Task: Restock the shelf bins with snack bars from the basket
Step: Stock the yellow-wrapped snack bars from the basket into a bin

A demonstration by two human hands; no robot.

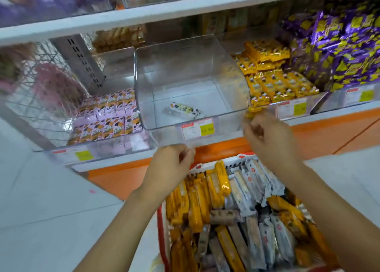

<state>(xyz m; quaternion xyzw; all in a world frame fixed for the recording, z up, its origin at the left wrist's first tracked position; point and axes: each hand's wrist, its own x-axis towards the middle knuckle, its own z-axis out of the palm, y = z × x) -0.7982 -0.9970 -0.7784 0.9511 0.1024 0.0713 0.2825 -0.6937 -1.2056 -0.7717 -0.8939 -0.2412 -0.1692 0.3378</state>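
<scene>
A clear plastic bin (191,70) sits mid-shelf and holds a single white snack bar (185,110). My left hand (171,167) pinches the bin's clear front lip from below. At the bin's right front corner, my right hand (267,136) is blurred, with its fingers curled against the edge. Under both arms stands the red-rimmed basket (162,228), packed with several yellow bars (197,206) and white-grey bars (253,181).
The left bin holds pink bars (109,115). To the right are a bin of yellow packs (273,80) and purple packs (345,45). Price tags (198,129) line the bin fronts. The orange shelf base (123,177) meets a pale tiled floor.
</scene>
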